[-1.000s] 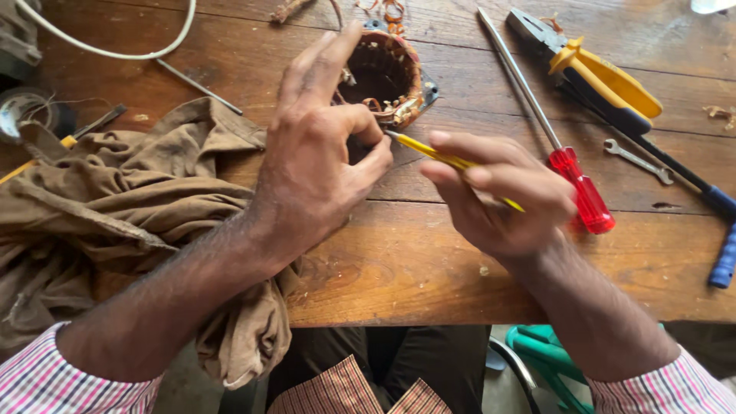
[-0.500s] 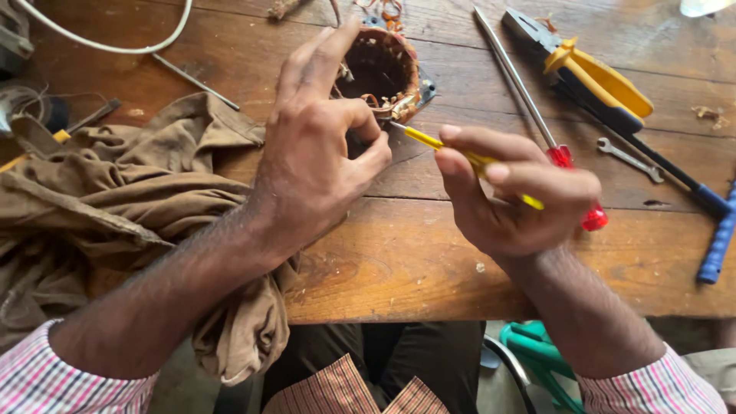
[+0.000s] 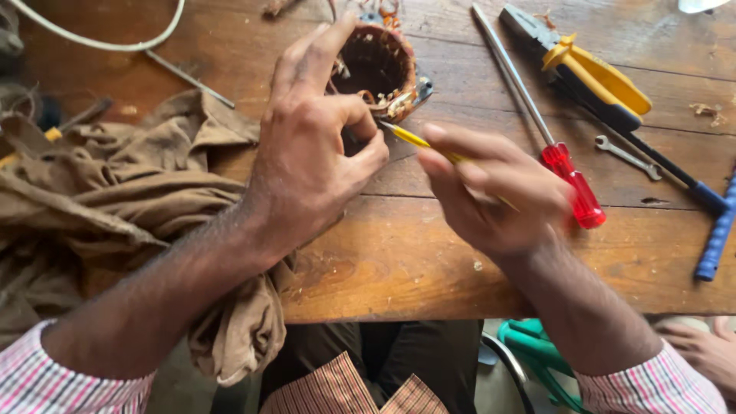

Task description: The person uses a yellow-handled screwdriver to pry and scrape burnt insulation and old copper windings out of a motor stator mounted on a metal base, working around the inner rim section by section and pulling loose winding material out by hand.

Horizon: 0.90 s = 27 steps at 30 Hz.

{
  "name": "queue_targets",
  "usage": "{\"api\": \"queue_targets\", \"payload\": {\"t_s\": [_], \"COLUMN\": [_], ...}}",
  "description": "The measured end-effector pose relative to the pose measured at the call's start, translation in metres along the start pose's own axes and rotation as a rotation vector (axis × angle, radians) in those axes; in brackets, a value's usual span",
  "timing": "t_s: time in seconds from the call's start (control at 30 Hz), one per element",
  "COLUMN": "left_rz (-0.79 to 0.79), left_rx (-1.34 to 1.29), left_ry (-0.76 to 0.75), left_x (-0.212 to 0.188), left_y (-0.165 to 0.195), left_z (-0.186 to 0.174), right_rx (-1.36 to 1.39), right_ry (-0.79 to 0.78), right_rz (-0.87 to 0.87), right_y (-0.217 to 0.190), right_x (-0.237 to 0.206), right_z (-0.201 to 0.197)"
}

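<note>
A round brown motor coil housing [image 3: 379,65] with copper windings stands on the wooden table [image 3: 429,261] at the top middle. My left hand [image 3: 310,153] curls round its near side and steadies it with thumb and fingers. My right hand [image 3: 494,192] grips a thin yellow tool [image 3: 410,136], whose tip touches the housing's lower rim. Part of the yellow tool is hidden inside my fingers.
A crumpled brown cloth [image 3: 115,207] lies at the left, hanging over the table edge. To the right lie a red-handled screwdriver [image 3: 567,180], yellow-handled pliers [image 3: 590,73], a small spanner [image 3: 629,157] and a blue-handled tool [image 3: 717,234]. A white cable [image 3: 107,42] curves at top left.
My right hand has shifted slightly, keeping the yellow tool's tip at the housing's rim. My left hand has stayed on the housing.
</note>
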<state>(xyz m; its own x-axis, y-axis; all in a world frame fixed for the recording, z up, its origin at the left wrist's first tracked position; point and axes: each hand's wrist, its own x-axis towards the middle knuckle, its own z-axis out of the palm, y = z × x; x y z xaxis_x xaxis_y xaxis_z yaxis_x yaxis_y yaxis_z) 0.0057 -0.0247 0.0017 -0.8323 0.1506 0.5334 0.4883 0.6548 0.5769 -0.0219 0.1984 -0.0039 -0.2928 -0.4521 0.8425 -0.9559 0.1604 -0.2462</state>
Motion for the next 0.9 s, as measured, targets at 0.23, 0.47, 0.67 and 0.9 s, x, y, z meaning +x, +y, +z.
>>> {"api": "queue_targets", "payload": {"t_s": [0.23, 0.47, 0.67, 0.9], "left_rz": [0.023, -0.208, -0.096, -0.183], "left_rx": [0.054, 0.062, 0.093, -0.179], "left_ry": [0.002, -0.006, -0.057, -0.037], "left_x": [0.005, 0.017, 0.019, 0.017], "left_y": [0.002, -0.010, -0.030, -0.044], "left_z": [-0.004, -0.015, -0.004, 0.004], "right_rx": [0.000, -0.021, -0.107, -0.074], "right_ry": [0.012, 0.157, 0.138, 0.046], "right_rz": [0.022, -0.055, 0.124, 0.060], "right_y": [-0.001, 0.030, 0.015, 0.006], "right_x": [-0.003, -0.006, -0.013, 0.002], "right_z": [0.003, -0.008, -0.017, -0.010]}}
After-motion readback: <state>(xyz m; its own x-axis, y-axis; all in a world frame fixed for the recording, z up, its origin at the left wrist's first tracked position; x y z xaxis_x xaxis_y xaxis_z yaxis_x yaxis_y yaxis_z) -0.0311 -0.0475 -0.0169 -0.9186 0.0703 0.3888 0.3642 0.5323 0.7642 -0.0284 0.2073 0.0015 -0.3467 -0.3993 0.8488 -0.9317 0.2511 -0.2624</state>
